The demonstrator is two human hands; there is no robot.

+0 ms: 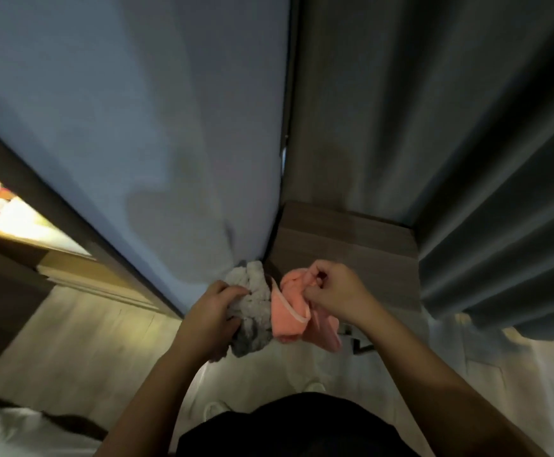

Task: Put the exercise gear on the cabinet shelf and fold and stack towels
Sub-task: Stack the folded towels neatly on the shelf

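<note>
A crumpled grey towel (256, 311) is bunched in my left hand (211, 316), whose fingers curl round its left side. Right beside it a pink towel (297, 311) with a pale trimmed edge hangs from my right hand (333, 293), which pinches its upper corner. The two towels touch in the middle, held in the air in front of my body, just below the corner of a bed. No exercise gear or cabinet shelf is visible.
A bed with a pale blue sheet (143, 120) fills the upper left. A wooden bedside unit (351, 245) stands beyond my hands, with grey curtains (486, 159) to the right. A lit shelf (22, 219) shows at far left. Below is light wood floor (81, 351).
</note>
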